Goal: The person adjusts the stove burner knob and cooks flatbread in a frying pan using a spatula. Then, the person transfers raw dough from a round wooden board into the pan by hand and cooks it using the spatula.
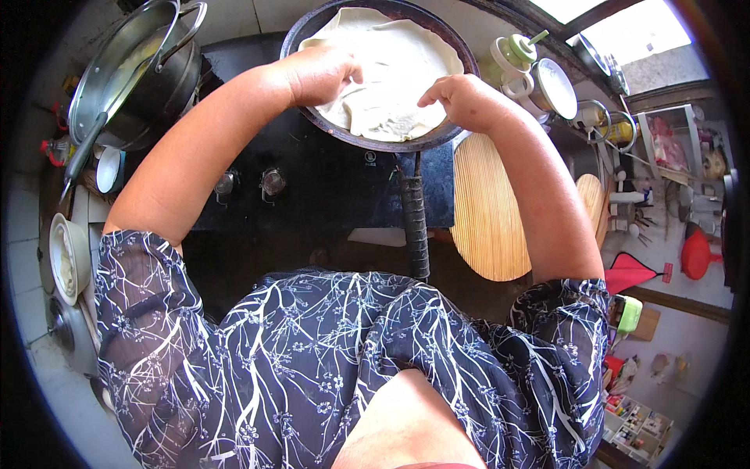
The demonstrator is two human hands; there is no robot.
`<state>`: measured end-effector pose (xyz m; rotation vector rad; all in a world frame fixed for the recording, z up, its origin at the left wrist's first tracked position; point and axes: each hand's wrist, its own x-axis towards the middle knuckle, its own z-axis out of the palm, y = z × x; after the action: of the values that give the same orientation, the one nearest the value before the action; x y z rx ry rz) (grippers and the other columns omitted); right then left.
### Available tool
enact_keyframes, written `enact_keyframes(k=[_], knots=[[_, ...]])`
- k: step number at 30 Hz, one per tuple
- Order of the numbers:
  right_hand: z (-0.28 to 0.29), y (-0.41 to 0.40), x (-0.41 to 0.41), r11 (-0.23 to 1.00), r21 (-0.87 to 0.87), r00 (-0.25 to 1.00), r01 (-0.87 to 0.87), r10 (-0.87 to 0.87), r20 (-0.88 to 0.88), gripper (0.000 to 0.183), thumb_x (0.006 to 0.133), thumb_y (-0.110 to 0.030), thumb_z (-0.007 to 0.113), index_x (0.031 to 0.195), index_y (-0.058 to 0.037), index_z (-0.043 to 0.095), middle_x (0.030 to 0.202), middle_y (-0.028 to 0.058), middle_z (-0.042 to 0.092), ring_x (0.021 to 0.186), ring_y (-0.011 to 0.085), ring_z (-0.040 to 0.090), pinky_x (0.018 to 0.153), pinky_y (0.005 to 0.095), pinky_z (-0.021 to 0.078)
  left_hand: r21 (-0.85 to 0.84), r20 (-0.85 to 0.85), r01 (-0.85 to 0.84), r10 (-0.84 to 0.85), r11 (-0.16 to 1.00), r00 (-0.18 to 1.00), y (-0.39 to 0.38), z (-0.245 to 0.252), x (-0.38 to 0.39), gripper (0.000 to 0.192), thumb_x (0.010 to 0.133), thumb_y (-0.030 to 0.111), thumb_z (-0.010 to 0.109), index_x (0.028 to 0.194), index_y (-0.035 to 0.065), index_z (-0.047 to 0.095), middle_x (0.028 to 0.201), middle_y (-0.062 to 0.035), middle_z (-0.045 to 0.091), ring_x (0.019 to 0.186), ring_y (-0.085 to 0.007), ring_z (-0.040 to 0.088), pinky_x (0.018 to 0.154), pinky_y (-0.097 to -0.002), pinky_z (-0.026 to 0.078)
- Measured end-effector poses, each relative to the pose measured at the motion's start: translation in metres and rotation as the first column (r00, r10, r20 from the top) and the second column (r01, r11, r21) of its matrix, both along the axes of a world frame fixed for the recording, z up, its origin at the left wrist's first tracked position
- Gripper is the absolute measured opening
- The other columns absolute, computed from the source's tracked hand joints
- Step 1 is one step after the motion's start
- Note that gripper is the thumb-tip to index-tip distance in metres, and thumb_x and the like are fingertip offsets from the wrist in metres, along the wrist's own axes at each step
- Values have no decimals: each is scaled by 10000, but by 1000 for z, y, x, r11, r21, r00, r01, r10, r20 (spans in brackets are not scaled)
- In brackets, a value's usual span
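A pale, thin sheet of dough [398,58] lies in a dark round frying pan [381,145], its edge wavy and folded in places near the front. My left hand [322,73] is over the left side of the sheet, fingers curled down; whether it pinches the dough is unclear. My right hand [469,102] is at the pan's right rim, with thumb and fingertips bent in over the dough. Its grip is likewise hard to make out. The pan's black wrapped handle [415,228] points back at my body.
The pan rests over a black gas stove [328,193] with two knobs [273,183]. At left stands a large metal pot [158,88] with a long-handled utensil [88,149] across it. A round slatted wooden board [489,217] is at right, below a green-lidded cup [521,50] and a white bowl [556,88].
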<state>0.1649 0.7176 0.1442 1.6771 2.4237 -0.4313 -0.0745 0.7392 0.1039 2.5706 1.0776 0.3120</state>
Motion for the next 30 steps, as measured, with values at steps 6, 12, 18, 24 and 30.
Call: enact_keyframes(k=[6, 12, 18, 24, 30], knots=[[-3, 20, 2, 993, 89, 960, -76, 49, 275, 312, 696, 16, 547, 953, -123, 655, 924, 104, 639, 891, 269, 590, 820, 331, 448, -224, 65, 84, -71, 971, 995, -13, 9, 48, 197, 790, 186, 580, 899, 34, 640, 859, -141, 640, 806, -249, 608, 753, -319, 463], [-8, 29, 0, 975, 86, 880, -206, 147, 451, 170, 710, -53, 537, 807, -109, 666, 876, 86, 651, 858, 238, 613, 856, 371, 387, -256, 50, 37, -25, 966, 998, -13, 14, 72, 208, 768, 195, 582, 899, 48, 648, 851, -143, 645, 798, -254, 611, 749, -332, 466], [7, 24, -1, 979, 50, 860, -196, 147, 489, 166, 699, -47, 553, 784, -122, 675, 857, 75, 655, 834, 225, 612, 849, 346, 387, -281, 84, 2, 23, 960, 996, -11, 3, 84, 284, 766, 194, 574, 1016, 69, 626, 924, -145, 640, 810, -249, 617, 762, -337, 471], [13, 20, 12, 997, 74, 960, -10, -11, 280, 239, 656, 10, 579, 774, -169, 686, 831, 58, 655, 827, 206, 594, 853, 317, 369, -351, 43, -7, 24, 936, 999, -15, -6, 95, 300, 813, 132, 471, 1077, 76, 602, 998, -145, 622, 889, -238, 598, 826, -312, 447], [4, 13, 12, 996, 61, 998, 62, -60, -29, 269, 659, 52, 496, 818, -68, 677, 909, 120, 640, 884, 255, 595, 794, 343, 458, -525, 121, 72, -9, 848, 993, -25, 19, 92, 349, 805, 97, 441, 1129, 41, 560, 1021, -134, 610, 903, -225, 586, 842, -301, 433]])
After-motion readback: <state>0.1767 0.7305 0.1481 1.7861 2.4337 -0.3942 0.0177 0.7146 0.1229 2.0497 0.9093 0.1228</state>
